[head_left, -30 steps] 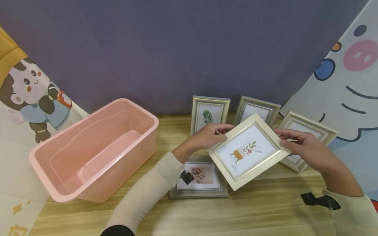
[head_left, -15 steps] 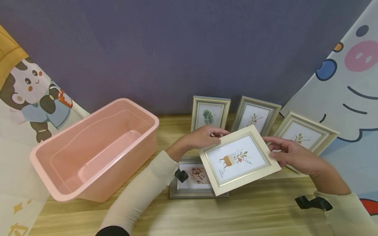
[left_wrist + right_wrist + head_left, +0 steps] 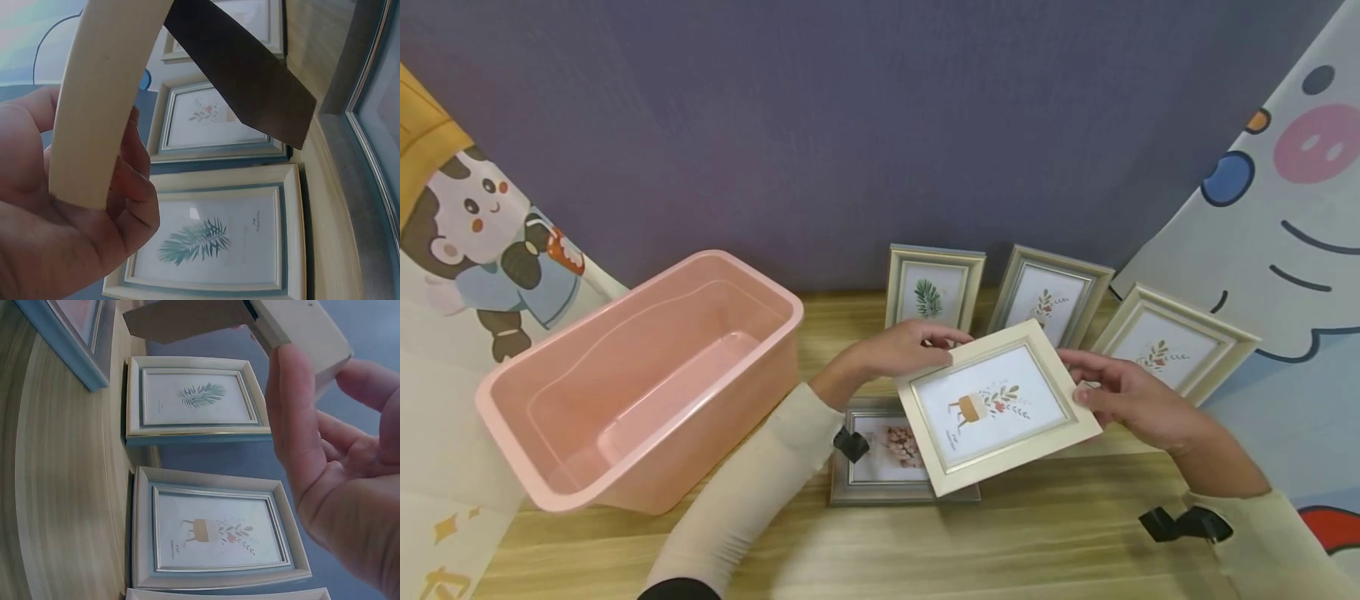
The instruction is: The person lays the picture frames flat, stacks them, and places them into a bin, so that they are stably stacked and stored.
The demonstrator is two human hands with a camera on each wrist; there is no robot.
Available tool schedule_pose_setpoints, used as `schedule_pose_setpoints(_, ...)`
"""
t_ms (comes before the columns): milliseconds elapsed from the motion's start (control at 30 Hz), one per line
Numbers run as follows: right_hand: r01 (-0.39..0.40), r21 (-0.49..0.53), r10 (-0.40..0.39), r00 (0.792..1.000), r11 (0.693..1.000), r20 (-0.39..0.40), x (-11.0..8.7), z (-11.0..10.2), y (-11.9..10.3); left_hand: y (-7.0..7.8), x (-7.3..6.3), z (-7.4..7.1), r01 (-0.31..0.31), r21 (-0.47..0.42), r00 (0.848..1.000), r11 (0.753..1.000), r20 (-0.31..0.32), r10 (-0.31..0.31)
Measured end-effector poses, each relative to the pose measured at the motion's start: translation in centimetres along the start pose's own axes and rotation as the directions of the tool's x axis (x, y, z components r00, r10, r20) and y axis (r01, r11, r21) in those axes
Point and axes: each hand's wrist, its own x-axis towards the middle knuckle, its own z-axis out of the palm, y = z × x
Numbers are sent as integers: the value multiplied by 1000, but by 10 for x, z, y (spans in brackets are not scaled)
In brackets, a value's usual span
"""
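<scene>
Both hands are engaged on one item, a cream picture frame point(image 3: 1000, 408) with a flower-pot print, which is held tilted, print side up, above the wood-grain table point(image 3: 1037, 542). The left hand point(image 3: 902, 348) pinches its upper left edge, the thumb on one side and curled fingers on the other. The right hand point(image 3: 1138, 400) pinches the opposite edge, the thumb on the front and the fingers behind. Both wrist views show a dark easel stand point(image 3: 250, 81) projecting from the frame's back; whether its tip touches anything cannot be told.

In the head view the held item overlaps the right part of a pewter-grey frame point(image 3: 883, 467), which lies face up with a pink blossom print. Behind the hands, three frames stand leaning back: a champagne frame with a green leaf print point(image 3: 936, 287), just beside it a silver-edged frame with a plant print point(image 3: 1051, 292), and at the right a pale gold frame with a plant print point(image 3: 1172, 346).

Well apart, at the left of the table, sits a pink plastic tub point(image 3: 752, 379). A blue-grey backdrop point(image 3: 820, 125) rises behind, with cartoon-printed panels point(image 3: 1300, 258) at both sides.
</scene>
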Motion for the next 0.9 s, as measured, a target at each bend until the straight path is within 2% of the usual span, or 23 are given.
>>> schedule_pose_setpoints(167,40,23,-40,999,999,-8,-1,0,3,-7,-9,-6,-13,-40,999,999,-30,12)
schedule_pose_setpoints(300,99,106,-100,995,989,-2,-3,-3,6,-13,-17,-10,-26,-76,998,997,-51,22)
schedule_pose_setpoints(400,125,157,-129,992,980,11,-3,-4,8,-19,-22,-12,-27,-101,998,995,-53,21)
schedule_pose_setpoints(567,128,158,-130,992,979,5,-3,-2,11,-30,-31,-10,-19,-168,999,986,-39,13)
schedule_pose_setpoints(733,134,179,-135,991,975,-7,0,2,12,-37,-41,-8,-39,-251,999,967,-24,34)
schedule_pose_setpoints(900,148,221,-149,989,964,-12,0,5,13,-46,-44,-2,-30,-393,1000,919,-18,25)
